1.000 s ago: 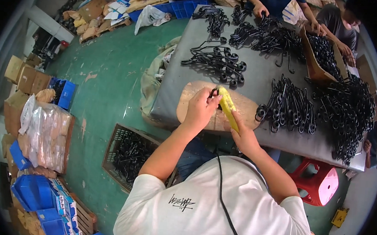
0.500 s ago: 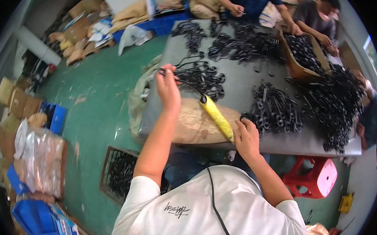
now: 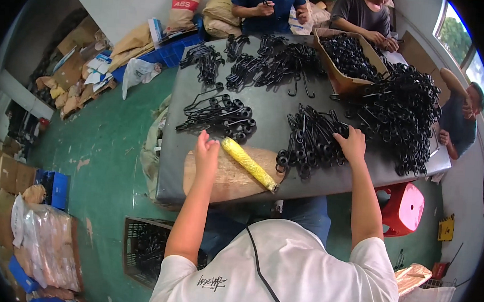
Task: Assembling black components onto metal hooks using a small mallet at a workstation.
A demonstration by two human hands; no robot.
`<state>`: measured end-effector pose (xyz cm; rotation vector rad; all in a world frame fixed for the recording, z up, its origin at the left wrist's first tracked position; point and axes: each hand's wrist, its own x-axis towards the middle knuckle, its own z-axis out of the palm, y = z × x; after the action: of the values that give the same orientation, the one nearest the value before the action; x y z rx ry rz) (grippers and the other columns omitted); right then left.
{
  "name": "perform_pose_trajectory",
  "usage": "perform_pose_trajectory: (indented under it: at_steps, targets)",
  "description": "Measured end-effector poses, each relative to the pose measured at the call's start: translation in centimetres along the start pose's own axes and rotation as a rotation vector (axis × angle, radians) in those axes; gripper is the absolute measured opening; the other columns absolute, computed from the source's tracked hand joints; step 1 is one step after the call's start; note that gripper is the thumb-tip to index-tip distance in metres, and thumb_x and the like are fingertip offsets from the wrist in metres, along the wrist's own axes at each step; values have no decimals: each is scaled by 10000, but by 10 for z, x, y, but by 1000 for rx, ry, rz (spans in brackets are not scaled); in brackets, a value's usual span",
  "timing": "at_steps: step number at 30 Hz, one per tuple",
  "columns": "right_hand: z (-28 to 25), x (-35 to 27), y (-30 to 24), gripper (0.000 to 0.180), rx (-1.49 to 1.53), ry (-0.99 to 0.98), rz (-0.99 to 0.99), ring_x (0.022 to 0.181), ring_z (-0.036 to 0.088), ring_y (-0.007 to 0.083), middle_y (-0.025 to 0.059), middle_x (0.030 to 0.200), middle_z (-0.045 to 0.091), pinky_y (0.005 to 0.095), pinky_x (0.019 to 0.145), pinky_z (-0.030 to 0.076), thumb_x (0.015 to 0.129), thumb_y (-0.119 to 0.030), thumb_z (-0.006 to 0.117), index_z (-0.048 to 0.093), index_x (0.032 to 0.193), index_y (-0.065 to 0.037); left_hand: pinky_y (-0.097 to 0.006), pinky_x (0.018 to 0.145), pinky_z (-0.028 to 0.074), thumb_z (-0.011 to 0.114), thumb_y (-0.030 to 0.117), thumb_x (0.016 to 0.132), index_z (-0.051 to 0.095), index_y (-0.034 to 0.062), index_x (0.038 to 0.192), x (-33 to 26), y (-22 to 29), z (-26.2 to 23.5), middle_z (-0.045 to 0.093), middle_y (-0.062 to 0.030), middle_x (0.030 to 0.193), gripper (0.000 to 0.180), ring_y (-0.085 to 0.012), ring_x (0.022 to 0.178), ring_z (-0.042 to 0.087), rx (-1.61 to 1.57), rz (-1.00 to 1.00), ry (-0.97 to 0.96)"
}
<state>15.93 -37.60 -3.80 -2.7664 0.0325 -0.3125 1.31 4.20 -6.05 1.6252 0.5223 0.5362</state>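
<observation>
Left hand point(image 3: 206, 151): fingers are parting loosely just beside the yellow tube point(image 3: 249, 164), nothing visible between them.
Right hand point(image 3: 353, 146): fingertips are reaching the right edge of the near pile; whether they are gripping a piece, one cannot tell.
Near pile point(image 3: 316, 136): black ringed rods are lying tangled on the grey table point(image 3: 267, 105), right of the tube.
Rod handling: each is probably feeling light, stiff and rather slick, hardly fragile, with rings likely catching on neighbours; the straight shank is offering the surest hold.
Yellow tube: it is lying aslant on the tan board point(image 3: 217, 177), looking wrapped, firm and apt to roll; its middle is seeming the best grip.
Left pile point(image 3: 222, 113): more black pieces with round ends are spreading beyond the left hand.
Carton point(image 3: 347, 86): it is holding many small black parts at the far side.
Co-worker's hand point(image 3: 265, 8): it is holding up a small dark piece.
</observation>
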Motion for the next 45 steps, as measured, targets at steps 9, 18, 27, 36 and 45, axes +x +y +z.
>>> perform_pose_trajectory:
  at_steps: [9,18,27,36,45]
  targets:
    - [-38,-55,-70,567,273,462,-302,1078,542,349,166,1142,600,434,952,447,738,-168,793,584,1248,-35,-291,870,485,644,195,961,310,36,1503,-54,47,40,476,-130,1398,657,-127,945,557,-174,107,-370]
    - [0,-160,-163,718,532,-46,-774,1004,542,323,133,1148,541,417,875,449,786,-274,769,472,1396,-40,-256,839,484,513,293,1050,665,4,1117,-75,94,21,714,-42,946,334,-102,867,618,-131,115,-274]
    - [70,-154,-147,638,106,-437,-715,917,579,342,150,1040,586,378,785,478,867,-373,671,475,1363,-22,-245,807,460,546,290,1029,680,17,1144,-48,85,-29,736,-40,954,326,-81,841,606,167,75,-245]
    - [33,-173,-124,466,1201,-1099,1,793,591,148,61,878,604,257,683,476,929,-145,610,452,1347,-15,-320,651,476,628,268,972,650,22,1074,-39,76,-40,659,-119,778,268,-191,714,635,351,313,-214]
    - [-23,-174,-181,762,883,-220,-711,961,667,396,254,1112,645,421,848,520,948,-39,577,162,1578,-141,-493,699,478,596,237,975,585,6,989,-37,77,-48,664,-185,825,232,-415,799,626,582,413,-172]
